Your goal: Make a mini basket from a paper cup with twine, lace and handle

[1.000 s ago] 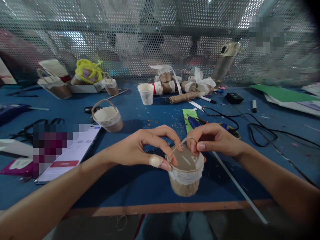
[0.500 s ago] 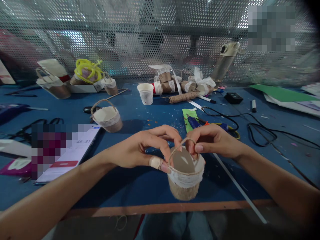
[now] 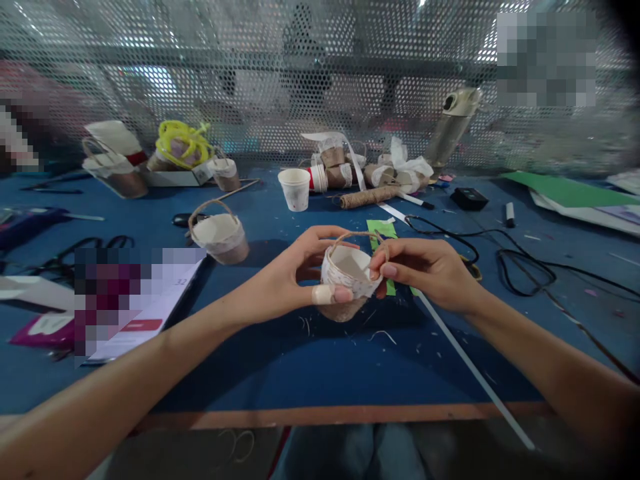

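Note:
A small paper-cup basket (image 3: 343, 309), wrapped in brown twine with white lace below its rim, is tilted in front of me above the blue table. My left hand (image 3: 287, 277) is closed round its left side; the thumb, with a bandage on it, presses the lace and the other fingers go behind. An arched twine handle (image 3: 354, 234) rises over the mouth. With thumb and fingertips, my right hand (image 3: 427, 270) pinches the handle's right end against the rim. The inside of the cup looks pale.
Left of the hands stands another handled basket (image 3: 227, 248), near a phone (image 3: 165, 293). Farther back are a white paper cup (image 3: 295, 193), a twine roll (image 3: 367, 197) and a metal bottle (image 3: 453, 127). A glue stick (image 3: 475, 370) crosses the table's front edge. Black cable (image 3: 520, 270) loops at right.
Both hands have lifted the basket up and away from me, tilting it. The left hand now wraps its side rather than pinching the rim. The right hand still pinches the handle's end.

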Available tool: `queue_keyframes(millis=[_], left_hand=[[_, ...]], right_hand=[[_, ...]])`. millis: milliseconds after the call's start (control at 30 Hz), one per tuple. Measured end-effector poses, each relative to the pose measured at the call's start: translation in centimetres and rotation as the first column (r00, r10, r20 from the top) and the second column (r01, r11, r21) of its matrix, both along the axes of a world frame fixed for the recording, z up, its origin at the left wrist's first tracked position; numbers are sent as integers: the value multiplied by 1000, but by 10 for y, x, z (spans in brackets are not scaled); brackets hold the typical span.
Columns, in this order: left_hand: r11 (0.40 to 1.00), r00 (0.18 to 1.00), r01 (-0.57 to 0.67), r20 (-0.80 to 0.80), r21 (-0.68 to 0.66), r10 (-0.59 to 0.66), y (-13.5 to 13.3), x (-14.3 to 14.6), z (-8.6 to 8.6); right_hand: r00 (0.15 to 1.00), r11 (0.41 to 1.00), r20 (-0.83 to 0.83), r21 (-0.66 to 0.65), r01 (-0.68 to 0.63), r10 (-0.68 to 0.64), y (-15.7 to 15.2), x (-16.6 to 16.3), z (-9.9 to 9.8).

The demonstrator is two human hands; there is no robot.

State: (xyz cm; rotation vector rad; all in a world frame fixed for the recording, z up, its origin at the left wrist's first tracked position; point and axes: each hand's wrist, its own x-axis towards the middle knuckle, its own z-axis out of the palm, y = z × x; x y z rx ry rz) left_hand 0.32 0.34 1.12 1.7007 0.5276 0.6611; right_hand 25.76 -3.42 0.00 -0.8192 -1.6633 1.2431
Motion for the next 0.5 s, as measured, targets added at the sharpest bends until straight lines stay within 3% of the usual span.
queue_keyframes(millis=[267, 333, 400, 433, 500], left_hand=[[998, 995, -27, -95, -57, 21, -8, -2, 1], [999, 993, -18, -119, -46, 13, -9, -8, 0], [999, 988, -39, -148, -31, 34, -10, -14, -1], [999, 986, -36, -162, -27, 31, -10, -16, -1], [999, 984, -29, -178, -13, 26, -10, -21, -1]], right_hand=[[1000, 1000, 13, -3, -11, 11, -3, -3, 4], [997, 996, 81, 87, 11, -18, -5, 6, 12], [953, 962, 228, 232, 145, -198, -7, 23, 19], [909, 926, 298, 328, 189, -291, -9, 34, 21], [771, 885, 516, 448, 131, -375, -10, 57, 19]])
